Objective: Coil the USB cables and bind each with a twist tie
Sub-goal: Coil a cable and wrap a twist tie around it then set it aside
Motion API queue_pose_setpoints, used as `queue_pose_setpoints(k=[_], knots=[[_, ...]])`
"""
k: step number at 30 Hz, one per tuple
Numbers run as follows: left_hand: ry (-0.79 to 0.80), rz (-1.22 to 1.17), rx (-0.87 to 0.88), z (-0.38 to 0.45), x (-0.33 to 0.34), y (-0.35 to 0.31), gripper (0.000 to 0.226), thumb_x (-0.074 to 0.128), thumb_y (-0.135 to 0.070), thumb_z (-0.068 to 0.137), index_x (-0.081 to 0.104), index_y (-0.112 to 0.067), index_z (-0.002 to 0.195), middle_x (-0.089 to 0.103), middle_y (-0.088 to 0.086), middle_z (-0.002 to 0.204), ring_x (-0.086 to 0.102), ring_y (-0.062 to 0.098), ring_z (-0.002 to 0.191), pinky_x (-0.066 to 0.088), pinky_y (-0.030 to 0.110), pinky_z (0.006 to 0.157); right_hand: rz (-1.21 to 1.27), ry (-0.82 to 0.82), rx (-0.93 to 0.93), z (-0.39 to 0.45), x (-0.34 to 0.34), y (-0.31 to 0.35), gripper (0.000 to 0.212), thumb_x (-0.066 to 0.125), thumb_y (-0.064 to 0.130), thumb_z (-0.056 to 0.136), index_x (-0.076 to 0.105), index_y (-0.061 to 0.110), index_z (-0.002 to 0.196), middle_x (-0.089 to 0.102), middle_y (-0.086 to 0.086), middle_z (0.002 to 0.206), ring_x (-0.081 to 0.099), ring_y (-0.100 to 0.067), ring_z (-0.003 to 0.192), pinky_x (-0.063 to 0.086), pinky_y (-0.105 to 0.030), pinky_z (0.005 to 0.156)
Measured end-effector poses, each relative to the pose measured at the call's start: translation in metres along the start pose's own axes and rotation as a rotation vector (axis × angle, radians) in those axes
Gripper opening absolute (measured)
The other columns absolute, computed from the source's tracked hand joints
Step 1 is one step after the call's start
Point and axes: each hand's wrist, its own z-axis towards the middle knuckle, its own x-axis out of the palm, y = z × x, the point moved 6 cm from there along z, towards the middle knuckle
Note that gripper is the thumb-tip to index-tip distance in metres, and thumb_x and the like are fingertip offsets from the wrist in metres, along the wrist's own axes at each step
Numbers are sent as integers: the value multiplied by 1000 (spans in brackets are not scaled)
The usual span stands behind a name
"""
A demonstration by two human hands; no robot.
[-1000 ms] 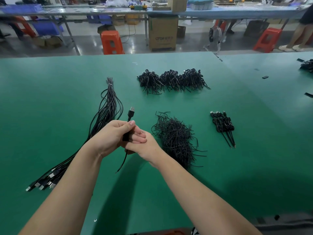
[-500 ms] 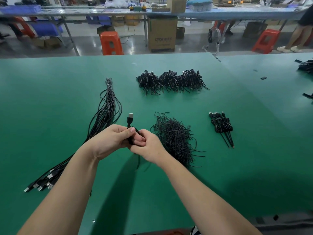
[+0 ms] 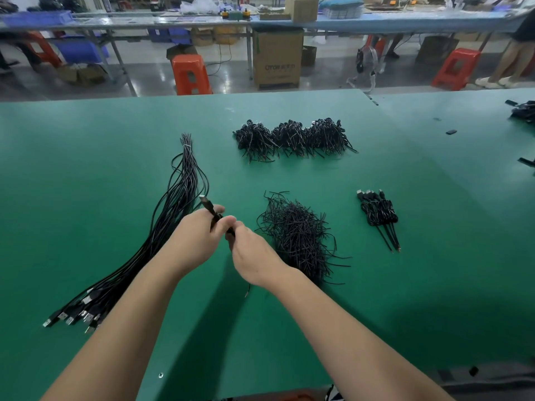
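My left hand (image 3: 192, 238) grips a black USB cable (image 3: 209, 207) just below its plug, which sticks up past my fingers and leans left. My right hand (image 3: 254, 256) pinches the same cable right beside the left hand; the rest of the cable is hidden under my palms, with a thin end showing below my right wrist. A long bundle of straight USB cables (image 3: 162, 233) lies to the left, plugs toward me. A loose heap of black twist ties (image 3: 298, 238) lies just right of my hands. Several coiled, tied cables (image 3: 379, 212) lie further right.
Three bunches of coiled black cables (image 3: 292, 138) lie in a row at the back of the green table (image 3: 86, 169). More black parts (image 3: 524, 111) sit at the far right edge. Beyond the table are orange stools, a cardboard box and another bench.
The plug has tipped from upright to leaning left. The loose tail that hung below my hands has been drawn up; my right hand has shifted slightly right while working the cable.
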Motion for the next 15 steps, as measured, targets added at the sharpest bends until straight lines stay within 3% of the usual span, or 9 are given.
queue_pose_setpoints(k=[1,3,8,12,15], knots=[[6,-27,42,0,-3,-3,18,54,-37,99,67,-26,95,68,-18,90,66,9,90,39,5,70,2,-1,4,0,0,1,26,31,27,106,46,11,122,60,-10,103,54,-29,86,40,-40,73],[23,-32,98,3,-7,-6,14,57,-37,96,67,-34,86,62,-21,70,61,-5,74,39,6,61,7,0,17,-2,1,1,29,31,25,106,46,11,126,63,-14,111,58,-31,92,43,-41,76],[54,43,94,10,-3,2,19,60,-29,96,73,-24,82,63,-11,64,57,-4,63,36,11,54,9,48,48,-2,8,-2,25,32,29,106,47,12,117,59,-10,106,55,-30,90,44,-43,75],[84,43,45,13,4,11,19,60,-25,95,69,-25,79,62,-14,67,55,-5,66,33,9,56,296,113,142,0,21,-4,29,38,40,104,49,16,118,52,1,80,58,-17,57,51,-35,58],[107,44,18,15,8,16,19,60,-26,95,71,-22,81,66,-11,70,56,-3,67,35,9,57,394,121,164,0,29,-6,28,28,37,106,51,22,113,49,-2,75,55,-9,43,57,-49,66]])
